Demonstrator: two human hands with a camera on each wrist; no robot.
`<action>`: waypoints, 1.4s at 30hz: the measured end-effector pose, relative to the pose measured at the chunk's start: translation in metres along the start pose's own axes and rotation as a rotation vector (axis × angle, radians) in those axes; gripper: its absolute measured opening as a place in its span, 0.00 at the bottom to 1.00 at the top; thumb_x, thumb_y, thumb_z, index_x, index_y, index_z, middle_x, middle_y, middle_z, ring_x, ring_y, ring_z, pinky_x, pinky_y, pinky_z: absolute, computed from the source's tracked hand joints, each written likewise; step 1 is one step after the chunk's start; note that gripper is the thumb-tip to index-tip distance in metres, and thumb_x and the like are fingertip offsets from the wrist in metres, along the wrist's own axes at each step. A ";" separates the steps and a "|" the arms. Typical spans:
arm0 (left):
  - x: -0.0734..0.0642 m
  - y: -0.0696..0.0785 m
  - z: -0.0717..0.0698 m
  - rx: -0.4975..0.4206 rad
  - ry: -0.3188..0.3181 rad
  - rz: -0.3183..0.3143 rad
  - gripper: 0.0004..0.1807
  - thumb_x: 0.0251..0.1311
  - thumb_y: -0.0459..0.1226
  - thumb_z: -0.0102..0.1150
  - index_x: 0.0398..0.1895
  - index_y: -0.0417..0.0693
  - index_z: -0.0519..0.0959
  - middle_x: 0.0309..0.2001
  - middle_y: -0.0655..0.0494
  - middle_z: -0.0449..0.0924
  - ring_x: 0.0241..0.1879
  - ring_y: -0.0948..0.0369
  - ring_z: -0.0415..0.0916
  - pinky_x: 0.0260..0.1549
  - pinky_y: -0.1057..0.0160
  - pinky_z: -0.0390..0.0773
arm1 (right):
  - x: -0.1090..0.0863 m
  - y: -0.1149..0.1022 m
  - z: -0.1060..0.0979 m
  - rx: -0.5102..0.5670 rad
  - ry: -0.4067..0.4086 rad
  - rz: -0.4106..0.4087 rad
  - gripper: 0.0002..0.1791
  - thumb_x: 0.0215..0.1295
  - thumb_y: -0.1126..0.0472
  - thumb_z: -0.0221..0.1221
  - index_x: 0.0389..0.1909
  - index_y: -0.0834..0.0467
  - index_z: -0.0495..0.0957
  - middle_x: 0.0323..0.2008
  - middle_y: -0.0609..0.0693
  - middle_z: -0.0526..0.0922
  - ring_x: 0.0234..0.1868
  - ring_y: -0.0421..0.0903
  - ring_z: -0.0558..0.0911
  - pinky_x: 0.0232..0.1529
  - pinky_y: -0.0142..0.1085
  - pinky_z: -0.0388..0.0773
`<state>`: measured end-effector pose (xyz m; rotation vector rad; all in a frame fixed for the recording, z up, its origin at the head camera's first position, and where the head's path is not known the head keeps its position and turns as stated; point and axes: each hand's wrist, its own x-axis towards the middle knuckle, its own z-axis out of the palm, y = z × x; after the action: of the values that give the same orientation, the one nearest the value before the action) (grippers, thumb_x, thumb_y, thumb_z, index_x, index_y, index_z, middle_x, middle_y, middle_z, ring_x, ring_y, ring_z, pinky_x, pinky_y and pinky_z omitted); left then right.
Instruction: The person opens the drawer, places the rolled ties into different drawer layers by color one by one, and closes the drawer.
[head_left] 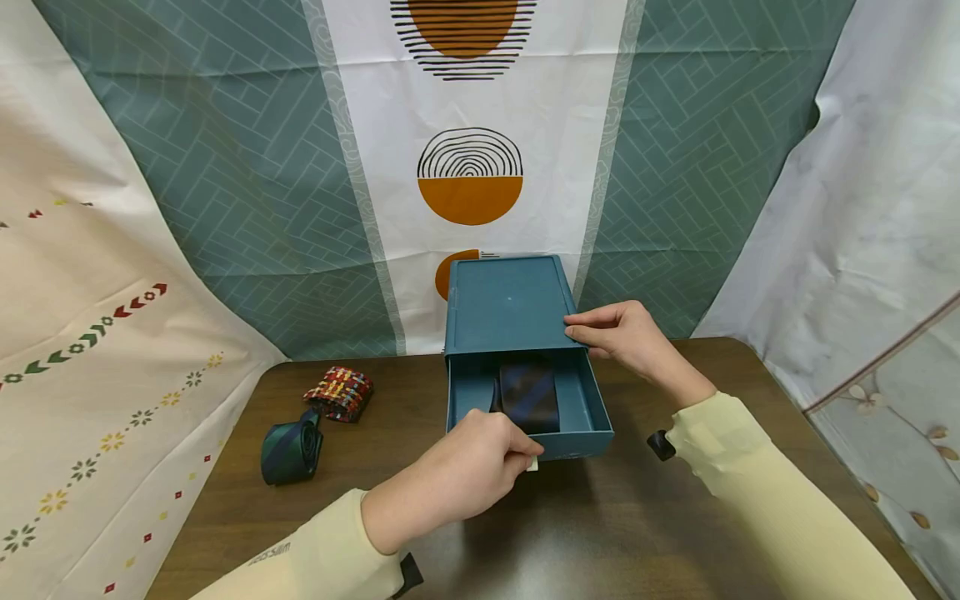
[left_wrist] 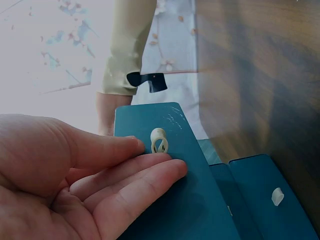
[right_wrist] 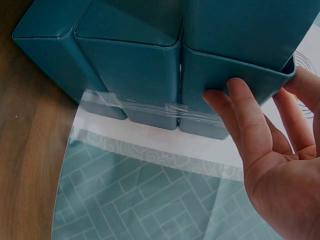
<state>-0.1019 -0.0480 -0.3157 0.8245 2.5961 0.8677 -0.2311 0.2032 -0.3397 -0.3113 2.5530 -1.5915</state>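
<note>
A blue drawer box (head_left: pixel 510 304) stands on the table with its top drawer (head_left: pixel 583 443) pulled out towards me. In the drawer lies a rolled dark striped necktie (head_left: pixel 530 393). My left hand (head_left: pixel 468 467) pinches the small white drawer pull (left_wrist: pixel 159 140) at the drawer's front, thumb and fingertips close around it in the left wrist view. With thumb and fingers bent over the box's right upper edge, my right hand (head_left: pixel 626 337) holds the box. Two of its fingers (right_wrist: pixel 247 110) lie along the side wall in the right wrist view.
Left on the table (head_left: pixel 375 467) are a rolled green and navy necktie (head_left: pixel 291 450) and a rolled red-yellow patterned necktie (head_left: pixel 343 393). Lower boxes (right_wrist: pixel 127 65) are joined by clear tape. A patterned curtain (head_left: pixel 225 167) hangs right behind the box.
</note>
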 end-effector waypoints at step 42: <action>0.017 -0.032 0.007 -0.025 0.259 0.024 0.09 0.58 0.40 0.62 0.41 0.52 0.86 0.36 0.60 0.86 0.25 0.77 0.77 0.22 0.77 0.75 | -0.001 -0.001 0.001 0.004 -0.001 0.013 0.22 0.54 0.43 0.65 0.48 0.48 0.82 0.49 0.50 0.82 0.47 0.44 0.82 0.46 0.43 0.81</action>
<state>-0.1261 -0.0556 -0.3419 0.7845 2.7933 1.0757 -0.2303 0.2022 -0.3397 -0.2941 2.5456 -1.5917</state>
